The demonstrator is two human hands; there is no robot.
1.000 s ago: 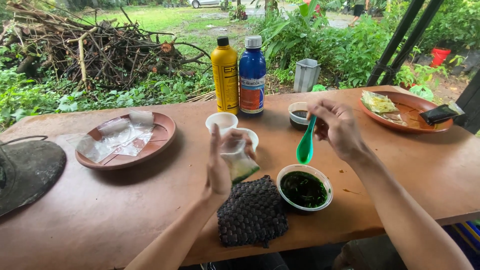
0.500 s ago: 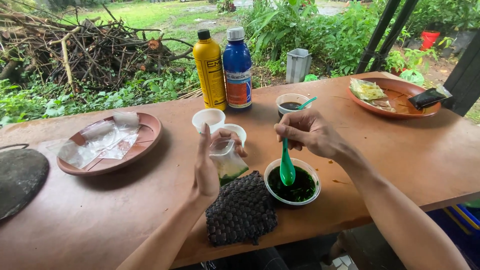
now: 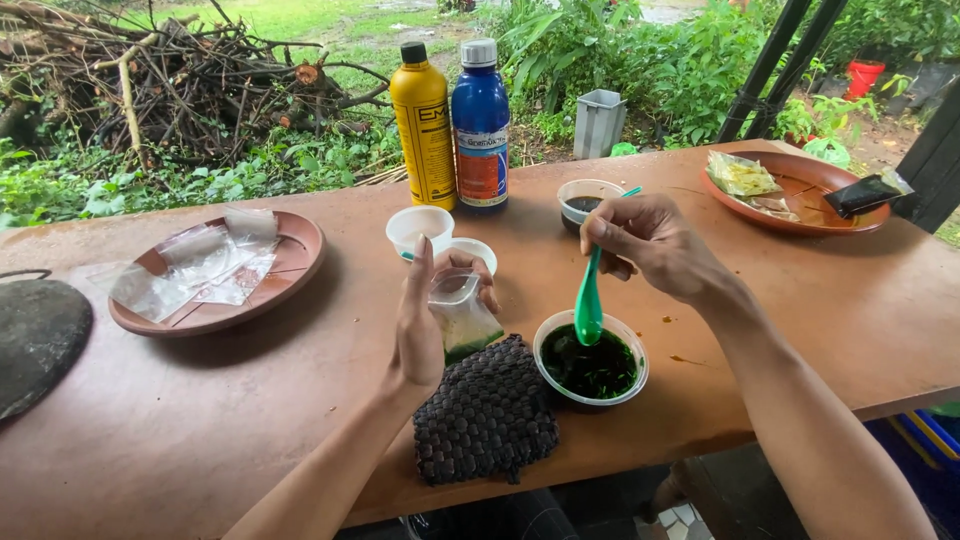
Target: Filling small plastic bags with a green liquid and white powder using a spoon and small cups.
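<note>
Your left hand (image 3: 425, 320) closed its grip on a small clear plastic bag (image 3: 462, 318) with green at the bottom, held above the woven mat (image 3: 485, 415). Your right hand (image 3: 655, 245) pinched a green spoon (image 3: 589, 300), dipped into the bowl of dark green liquid (image 3: 590, 362). The reddish-brown desk (image 3: 250, 420) stood outdoors beside greenery and a brush pile (image 3: 180, 80).

glossy plastic spoon (image 3: 588, 300), clear plastic bag (image 3: 462, 318), rough woven mat (image 3: 485, 412) (matt, dark).
</note>
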